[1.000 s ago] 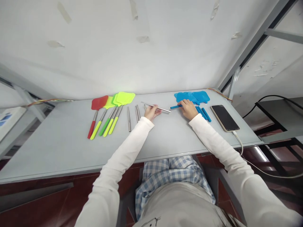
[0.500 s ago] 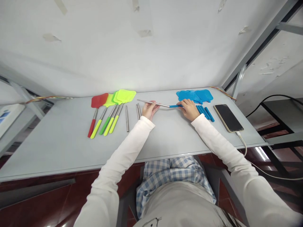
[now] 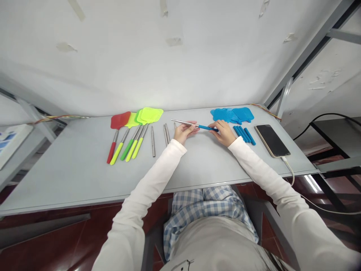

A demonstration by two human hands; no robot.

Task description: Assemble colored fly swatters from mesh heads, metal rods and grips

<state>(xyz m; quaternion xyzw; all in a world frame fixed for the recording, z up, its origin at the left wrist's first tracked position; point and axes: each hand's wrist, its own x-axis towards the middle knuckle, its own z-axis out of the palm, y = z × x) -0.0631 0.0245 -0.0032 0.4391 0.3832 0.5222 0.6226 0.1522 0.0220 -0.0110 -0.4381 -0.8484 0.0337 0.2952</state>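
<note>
Over the middle of the table, my left hand [image 3: 184,131] is closed around a thin metal rod [image 3: 180,121], whose bare end points left. My right hand [image 3: 223,132] pinches the far end of a blue handle sleeve [image 3: 207,128]. Rod and sleeve lie in one line, the rod's right end meeting the sleeve; how deep it sits inside is hidden. Beside my left hand lie several loose metal rods [image 3: 153,141]. To the right of my right hand rest several blue handle sleeves [image 3: 244,134], below a pile of blue flyswatter heads [image 3: 232,114].
At the left lie a red flyswatter [image 3: 111,152] and several yellow and green flyswatters [image 3: 135,149]. A phone [image 3: 272,140] with a white charging cable [image 3: 288,165] lies on the right of the grey table [image 3: 84,177]. A wall [image 3: 183,75] stands behind.
My left hand has moved slightly right with the rod, closer to my right hand. More of the blue sleeve shows between the hands now, and my right fingers hold it nearer its end.
</note>
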